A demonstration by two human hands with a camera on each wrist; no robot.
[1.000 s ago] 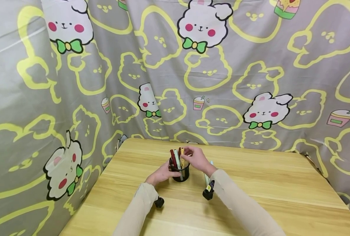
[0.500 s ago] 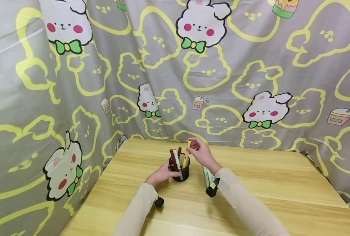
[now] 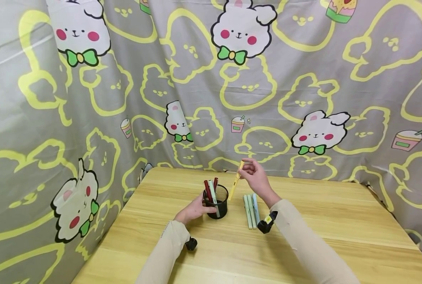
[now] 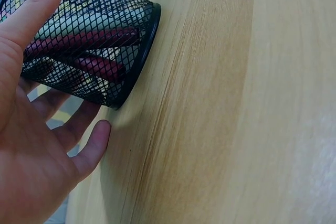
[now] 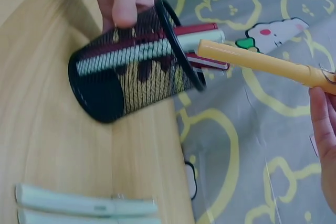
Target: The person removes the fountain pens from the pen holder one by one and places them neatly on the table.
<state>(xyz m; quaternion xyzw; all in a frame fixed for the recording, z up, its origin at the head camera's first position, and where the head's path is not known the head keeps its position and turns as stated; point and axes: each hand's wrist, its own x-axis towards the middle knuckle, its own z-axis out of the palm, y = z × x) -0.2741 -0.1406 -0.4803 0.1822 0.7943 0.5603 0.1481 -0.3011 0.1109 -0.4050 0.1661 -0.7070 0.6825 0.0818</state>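
Pens we count: three in the black mesh cup (image 3: 216,203) under our left hand (image 3: 194,209), three pale ones (image 3: 251,205) on the counter (image 3: 324,232) — one yellow pen (image 3: 236,180) pinched by our right hand (image 3: 255,177).

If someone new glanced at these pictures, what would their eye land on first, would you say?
Probably the right hand pinching a yellow pen in the air, just right of the black mesh pen cup at the middle of the wooden table. The left hand holds that cup, and behind hangs a grey cloth with cartoon bunnies.
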